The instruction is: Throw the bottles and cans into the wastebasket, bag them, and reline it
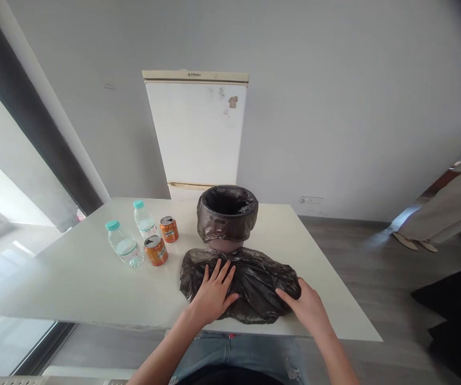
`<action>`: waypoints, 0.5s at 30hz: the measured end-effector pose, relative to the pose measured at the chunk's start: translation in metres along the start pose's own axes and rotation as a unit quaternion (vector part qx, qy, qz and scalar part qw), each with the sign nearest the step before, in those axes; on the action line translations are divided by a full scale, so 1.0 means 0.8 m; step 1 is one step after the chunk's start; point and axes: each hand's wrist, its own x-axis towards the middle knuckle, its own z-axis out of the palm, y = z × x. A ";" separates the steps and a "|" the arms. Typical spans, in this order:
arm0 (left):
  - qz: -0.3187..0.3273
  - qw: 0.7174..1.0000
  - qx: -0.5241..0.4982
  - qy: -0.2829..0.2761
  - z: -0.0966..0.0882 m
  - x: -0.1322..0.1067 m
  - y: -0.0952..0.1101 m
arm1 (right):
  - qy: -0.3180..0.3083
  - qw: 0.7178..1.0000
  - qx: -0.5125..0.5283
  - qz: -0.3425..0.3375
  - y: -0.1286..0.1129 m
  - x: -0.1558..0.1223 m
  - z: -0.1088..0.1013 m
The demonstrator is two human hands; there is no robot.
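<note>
A crumpled black plastic garbage bag (254, 283) lies on the white table near its front edge. My left hand (214, 293) rests on the bag's left part with its fingers spread flat. At the right end, my right hand (306, 303) pinches the bag between thumb and fingers; the fingertips are hidden behind the plastic. Just behind the bag stands a small trash can (226, 227), upright, with a black bag lining it and folded down over its rim. What lies deep inside the can is too dark to make out.
On the table's left stand two clear bottles with teal caps, the nearer bottle (125, 247) and the farther bottle (145, 220), beside two orange cans, one nearer can (156, 251) and one farther can (169, 230). A white refrigerator (198, 128) stands behind. A person's legs (447, 208) show at right.
</note>
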 end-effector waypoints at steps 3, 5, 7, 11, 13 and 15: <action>0.004 1.000 -0.011 0.006 -0.011 0.000 0.011 | -0.094 0.982 0.151 0.071 0.008 0.011 -0.014; 0.021 1.000 -0.016 0.009 -0.015 0.000 0.017 | -0.065 0.967 0.225 0.099 0.013 0.018 -0.028; 0.035 0.999 -0.018 0.008 -0.015 0.000 0.019 | -0.016 0.953 0.271 0.132 0.018 0.025 -0.043; 0.050 0.999 -0.019 -0.004 -0.001 0.002 0.022 | 0.035 0.920 0.347 0.179 0.011 0.028 -0.063; 0.056 0.998 -0.021 -0.009 0.008 0.003 0.024 | 0.060 0.914 0.354 0.188 -0.011 0.021 -0.066; 0.056 0.998 -0.021 -0.014 0.014 0.005 0.025 | 0.073 0.921 0.334 0.188 -0.045 0.008 -0.061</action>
